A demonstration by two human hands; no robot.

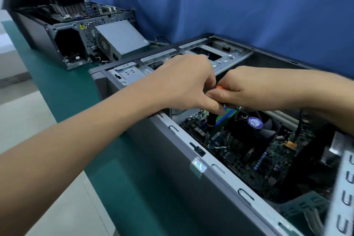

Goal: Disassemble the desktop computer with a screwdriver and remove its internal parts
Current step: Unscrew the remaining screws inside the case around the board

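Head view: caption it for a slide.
Left hand and right hand grip a screwdriver, tip down toward the motherboard inside the open desktop case.

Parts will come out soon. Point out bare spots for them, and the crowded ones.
Bare green mat lies between the far case and the open near case, and in a strip along the near case's side wall. Crowded: inside it, where the left hand and right hand grip the screwdriver over the motherboard.

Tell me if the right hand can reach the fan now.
Probably yes: the fan sits uncovered in the open case, just below the right hand, nothing between. That hand grips the screwdriver, though, so it must let go first.
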